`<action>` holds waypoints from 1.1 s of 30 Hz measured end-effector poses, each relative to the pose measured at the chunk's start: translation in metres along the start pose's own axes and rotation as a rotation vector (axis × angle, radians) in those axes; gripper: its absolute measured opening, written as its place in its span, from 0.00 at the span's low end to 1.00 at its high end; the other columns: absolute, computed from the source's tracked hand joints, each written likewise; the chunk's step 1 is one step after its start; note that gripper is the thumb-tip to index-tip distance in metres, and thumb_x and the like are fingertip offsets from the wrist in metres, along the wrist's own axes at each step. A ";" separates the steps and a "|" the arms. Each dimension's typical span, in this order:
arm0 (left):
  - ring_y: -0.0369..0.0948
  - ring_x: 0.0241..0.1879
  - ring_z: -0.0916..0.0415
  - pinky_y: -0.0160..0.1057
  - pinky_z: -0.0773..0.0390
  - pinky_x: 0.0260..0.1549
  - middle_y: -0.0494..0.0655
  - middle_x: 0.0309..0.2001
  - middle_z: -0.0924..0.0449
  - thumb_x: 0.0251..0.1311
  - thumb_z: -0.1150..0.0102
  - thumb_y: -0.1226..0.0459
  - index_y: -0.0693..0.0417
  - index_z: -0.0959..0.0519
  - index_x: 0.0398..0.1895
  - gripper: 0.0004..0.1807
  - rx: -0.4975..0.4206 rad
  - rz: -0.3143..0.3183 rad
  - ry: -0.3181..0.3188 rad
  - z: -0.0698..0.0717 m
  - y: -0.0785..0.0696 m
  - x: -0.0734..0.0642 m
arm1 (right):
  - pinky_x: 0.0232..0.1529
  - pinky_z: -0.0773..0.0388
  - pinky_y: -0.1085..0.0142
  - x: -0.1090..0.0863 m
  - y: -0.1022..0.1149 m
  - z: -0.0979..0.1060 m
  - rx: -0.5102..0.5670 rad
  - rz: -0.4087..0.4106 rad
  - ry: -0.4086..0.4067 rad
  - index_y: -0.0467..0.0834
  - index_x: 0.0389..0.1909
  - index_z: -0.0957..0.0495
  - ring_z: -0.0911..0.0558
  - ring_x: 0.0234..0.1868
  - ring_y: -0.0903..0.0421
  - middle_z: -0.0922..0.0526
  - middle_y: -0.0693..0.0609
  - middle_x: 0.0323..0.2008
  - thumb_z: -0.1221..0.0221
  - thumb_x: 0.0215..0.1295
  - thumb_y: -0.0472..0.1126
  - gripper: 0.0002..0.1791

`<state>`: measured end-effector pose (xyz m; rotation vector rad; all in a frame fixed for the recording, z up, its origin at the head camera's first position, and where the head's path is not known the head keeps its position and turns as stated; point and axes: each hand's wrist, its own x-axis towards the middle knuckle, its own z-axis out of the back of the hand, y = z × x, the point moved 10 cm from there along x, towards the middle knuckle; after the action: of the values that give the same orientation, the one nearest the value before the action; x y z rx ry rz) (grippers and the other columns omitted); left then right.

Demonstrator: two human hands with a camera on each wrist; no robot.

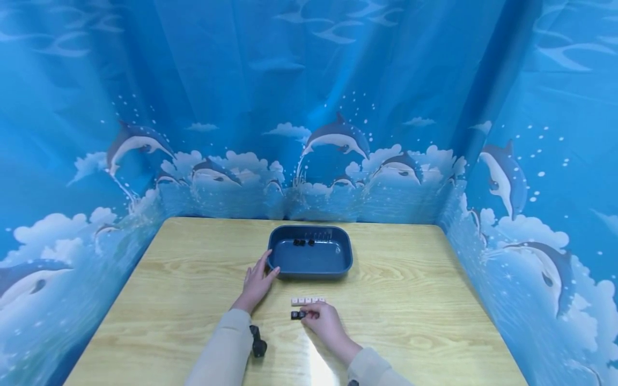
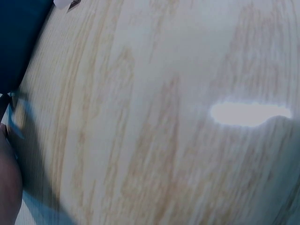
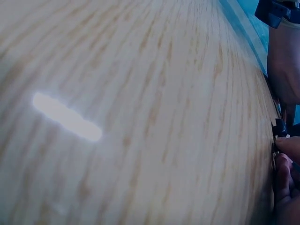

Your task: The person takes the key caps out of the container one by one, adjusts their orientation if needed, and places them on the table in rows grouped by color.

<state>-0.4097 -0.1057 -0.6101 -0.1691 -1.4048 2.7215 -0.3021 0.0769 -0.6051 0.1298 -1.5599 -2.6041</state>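
My left hand [image 1: 258,284] rests against the near left corner of a dark blue tray [image 1: 309,274], fingers extended along its side and thumb at the front wall. Inside the tray, several small black blocks [image 1: 302,243] lie near the back wall. My right hand [image 1: 325,321] pinches a small black block [image 1: 302,314] at the right end of a short black row, beside another black block [image 1: 294,315]. Just behind that row stands a line of several small white blocks [image 1: 301,301], its right part close to my right fingers. In the right wrist view, thumb and fingertips meet at a black block [image 3: 280,127].
Everything sits on a light wood-grain table [image 1: 410,300]. A blue curtain [image 1: 232,107] printed with dolphins surrounds its back and sides. A black wrist device [image 1: 258,346] shows by the left sleeve [image 1: 224,348]. Bright light reflects off the tabletop near the right forearm.
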 end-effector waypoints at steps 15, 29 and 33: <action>0.54 0.74 0.56 0.55 0.75 0.70 0.54 0.76 0.52 0.70 0.52 0.46 0.39 0.52 0.78 0.37 0.009 -0.003 0.001 0.001 -0.002 -0.002 | 0.26 0.23 0.72 -0.001 0.003 0.000 -0.005 0.022 -0.006 0.38 0.40 0.15 0.25 0.25 0.64 0.21 0.58 0.24 0.31 0.48 0.29 0.14; 0.54 0.74 0.57 0.55 0.76 0.70 0.54 0.76 0.53 0.71 0.52 0.47 0.38 0.53 0.78 0.37 0.000 -0.003 0.010 0.000 -0.001 -0.001 | 0.28 0.23 0.71 -0.005 0.017 0.005 -0.063 0.079 0.088 0.38 0.42 0.15 0.25 0.27 0.64 0.22 0.58 0.26 0.31 0.50 0.29 0.15; 0.53 0.74 0.56 0.55 0.75 0.70 0.55 0.76 0.52 0.71 0.51 0.47 0.39 0.53 0.78 0.37 0.008 -0.003 0.010 0.000 0.000 -0.002 | 0.30 0.24 0.72 -0.007 0.036 0.009 -0.223 0.147 0.173 0.42 0.41 0.14 0.26 0.29 0.66 0.23 0.60 0.29 0.32 0.54 0.32 0.12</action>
<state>-0.4081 -0.1063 -0.6097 -0.1795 -1.3909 2.7190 -0.2945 0.0691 -0.5691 0.2077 -1.1698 -2.5519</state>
